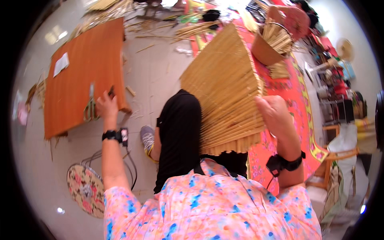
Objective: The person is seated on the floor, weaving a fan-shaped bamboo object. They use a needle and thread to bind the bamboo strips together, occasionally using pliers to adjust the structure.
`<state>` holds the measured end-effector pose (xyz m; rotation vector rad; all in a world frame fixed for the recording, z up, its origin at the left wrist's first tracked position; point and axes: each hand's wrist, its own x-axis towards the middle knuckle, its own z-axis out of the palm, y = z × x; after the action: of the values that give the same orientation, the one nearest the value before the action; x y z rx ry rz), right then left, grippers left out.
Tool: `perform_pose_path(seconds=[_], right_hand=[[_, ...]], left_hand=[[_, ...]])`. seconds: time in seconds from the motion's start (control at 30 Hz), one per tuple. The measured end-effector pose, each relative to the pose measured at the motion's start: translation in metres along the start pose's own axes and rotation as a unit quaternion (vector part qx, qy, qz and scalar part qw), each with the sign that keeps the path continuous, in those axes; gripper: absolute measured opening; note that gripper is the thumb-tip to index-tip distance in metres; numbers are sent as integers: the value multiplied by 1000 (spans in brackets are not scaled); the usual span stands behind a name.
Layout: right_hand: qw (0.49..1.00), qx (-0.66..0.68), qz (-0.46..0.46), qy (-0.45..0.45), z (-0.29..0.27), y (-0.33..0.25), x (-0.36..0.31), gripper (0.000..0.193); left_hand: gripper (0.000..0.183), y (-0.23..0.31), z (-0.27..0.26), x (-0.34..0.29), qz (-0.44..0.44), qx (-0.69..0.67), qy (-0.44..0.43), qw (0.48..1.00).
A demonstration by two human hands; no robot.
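A large fan-shaped panel of straw-coloured woven strips (230,76) rests across my lap, its lower edge jagged with strip ends. My right hand (275,114) is closed on the panel's right edge. On the left, my left hand (107,106) reaches to the near right corner of an orange-brown wooden table (86,60). Its fingers close around a small dark object (111,92) whose kind I cannot make out. Just left of that hand lies a pair of scissors with green handles (91,109), blades pointing away from me.
A white paper (61,65) lies on the table. Below the table stands a round floral stool (85,190), with dark cables (132,168) nearby. Loose strips litter the far floor. At the far right, a bucket of strips (269,50) stands on a red patterned mat (294,116), near another person's arm (276,16).
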<state>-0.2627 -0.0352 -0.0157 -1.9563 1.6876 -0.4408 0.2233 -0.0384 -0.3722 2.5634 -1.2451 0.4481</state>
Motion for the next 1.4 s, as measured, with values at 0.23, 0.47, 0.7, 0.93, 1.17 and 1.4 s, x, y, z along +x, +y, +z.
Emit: perform_pose_path(seconds=[0.23,0.47,0.7,0.93,1.17,1.4], right_hand=[[997,-69,-36,-20,-1,-9,1,41],[992,-111,-60,6,0,-12,0,38],[990,-126,-61,3,-2,-11,8,36],[985,-140,-100,-11,-3,-9,9,30],[987,-134,-85,-8,-3,-8,9,33],[990,-142,17,-22,-3,-21,13,44]], left_hand=[[27,4,3,-14,56,-66,-116,989],[22,99,-98,-35,-183,-800,-357,446],[11,194,-238,-107,135,-791,-410,433],[15,230,-262,-132,268,-736,-313,537],[15,241,-267,-137,285,-724,-265,569],[15,244,-276,-133,308,-700,-255,592]])
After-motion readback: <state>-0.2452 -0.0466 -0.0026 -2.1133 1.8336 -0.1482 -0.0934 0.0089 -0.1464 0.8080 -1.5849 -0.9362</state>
